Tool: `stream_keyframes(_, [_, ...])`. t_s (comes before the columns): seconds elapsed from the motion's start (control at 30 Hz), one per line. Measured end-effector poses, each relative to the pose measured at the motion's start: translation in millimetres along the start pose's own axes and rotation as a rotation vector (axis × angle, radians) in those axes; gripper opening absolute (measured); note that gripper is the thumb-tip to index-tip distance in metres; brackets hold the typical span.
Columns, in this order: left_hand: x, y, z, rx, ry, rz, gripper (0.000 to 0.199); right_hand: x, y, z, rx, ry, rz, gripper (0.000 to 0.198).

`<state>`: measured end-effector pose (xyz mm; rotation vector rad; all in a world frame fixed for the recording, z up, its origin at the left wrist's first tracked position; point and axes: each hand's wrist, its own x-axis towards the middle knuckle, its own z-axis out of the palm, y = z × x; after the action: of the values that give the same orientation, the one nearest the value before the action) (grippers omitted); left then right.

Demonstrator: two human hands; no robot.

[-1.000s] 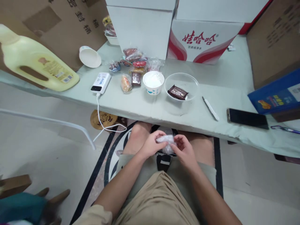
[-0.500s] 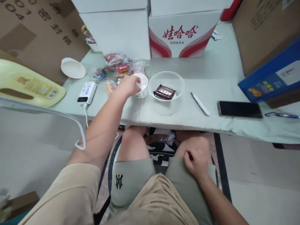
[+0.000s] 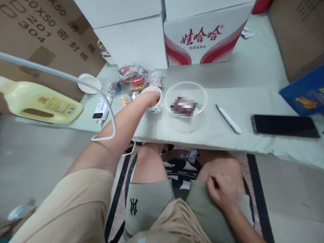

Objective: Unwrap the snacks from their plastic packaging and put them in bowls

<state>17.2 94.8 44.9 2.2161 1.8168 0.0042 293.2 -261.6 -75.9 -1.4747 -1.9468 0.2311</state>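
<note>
My left hand [image 3: 153,98] reaches into a white paper cup [image 3: 156,108]; the cup's wall hides my fingers and whatever they touch. Right beside the cup stands a clear round plastic bowl [image 3: 203,101], and in it lies a dark brown wrapped snack [image 3: 184,106], blurred by pixels. Several small wrapped snacks [image 3: 136,80] are heaped behind and to the left of the cup. On my right thigh rests my right hand [image 3: 222,190], its fingers loosely curled in and nothing visible in them.
Left on the table are a yellow jug [image 3: 43,103], a white lid-like dish [image 3: 89,84] and a power bank [image 3: 102,109] with a white cable. Right lie a white pen-like tool [image 3: 228,119] and a phone [image 3: 285,126]. White cartons [image 3: 197,37] stand at the back.
My left hand has gone deeper into the paper cup. The view has shifted, so the table's things appear lower and mostly farther right. My right hand stays on the thigh.
</note>
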Motion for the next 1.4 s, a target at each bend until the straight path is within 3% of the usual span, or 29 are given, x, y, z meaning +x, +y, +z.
stream_keyframes(0.1, [4.6,1.6,-3.8,0.166,-0.244,0.037,0.01,-1.1,2.1,0.1,-0.013,-0.004,0.014,0.016])
stream_keyframes(0.2, [-3.5,3.5,-34.1,0.134,-0.519,0.04,0.011,-2.1,3.8,0.4,-0.034,-0.006,-0.001,0.016])
stream_keyframes(0.27, [-14.9,5.4,-59.3,0.038,-0.594,-0.005,0.015,-2.4,3.8,0.9,-0.052,-0.003,-0.016,0.016])
stream_keyframes(0.3, [-22.0,5.6,-70.7,0.005,-0.533,-0.018,0.016,-2.5,3.4,1.0,-0.061,0.002,-0.024,0.016])
stream_keyframes(0.4, [-46.0,-4.1,-90.6,-0.066,-0.163,-0.011,0.019,-2.9,1.6,0.7,-0.083,0.014,-0.042,0.016])
stream_keyframes(0.53, [-76.2,-50.2,-70.6,-0.086,0.297,-0.166,0.023,-4.7,0.7,0.3,-0.116,0.009,-0.055,0.018])
stream_keyframes(0.57, [-82.1,-65.1,-58.8,-0.1,0.35,-0.199,0.028,-5.5,1.2,0.7,-0.125,0.004,-0.055,0.018])
stream_keyframes(0.63, [-91.2,-92.9,-33.1,-0.155,0.316,-0.231,0.042,-7.6,2.9,2.2,-0.135,-0.014,-0.053,0.019])
stream_keyframes(0.73, [-98.0,-121.7,-3.2,-0.278,0.318,-0.253,0.04,-11.1,6.4,4.4,-0.141,-0.019,-0.034,0.019])
stream_keyframes(0.87, [-103.9,-133.7,7.8,-0.668,0.556,-0.428,0.022,-14.5,8.5,4.7,-0.16,-0.022,-0.002,0.021])
stream_keyframes(0.97, [-121.3,-121.7,9.4,-1.266,0.783,-0.528,0.023,-15.0,8.1,4.9,-0.176,-0.016,0.02,0.026])
stream_keyframes(1.03, [-142.8,-100.7,16.4,-1.692,0.891,-0.446,0.021,-14.7,7.9,5.3,-0.188,-0.005,0.036,0.027])
stream_keyframes(1.07, [-155.6,-86.4,22.4,-1.876,0.874,-0.357,0.02,-14.5,7.8,5.5,-0.189,-0.003,0.037,0.027])
stream_keyframes(1.13, [-182.2,-53.1,38.4,-2.14,0.768,-0.207,0.024,-13.9,7.3,5.3,-0.18,-0.011,0.035,0.025])
stream_keyframes(1.2, [-205.5,-19.1,57.2,-2.308,0.553,-0.205,0.035,-13.6,5.5,4.1,-0.163,-0.022,0.046,0.024])
stream_keyframes(1.27, [-222.4,8.9,76.1,-2.358,0.364,-0.28,0.039,-13.2,2.3,2.0,-0.143,-0.032,0.084,0.024])
stream_keyframes(1.4, [-237.9,38.9,107.8,-2.334,0.216,-0.265,0.041,-5.9,-4.4,-6.6,-0.061,-0.048,0.148,0.024])
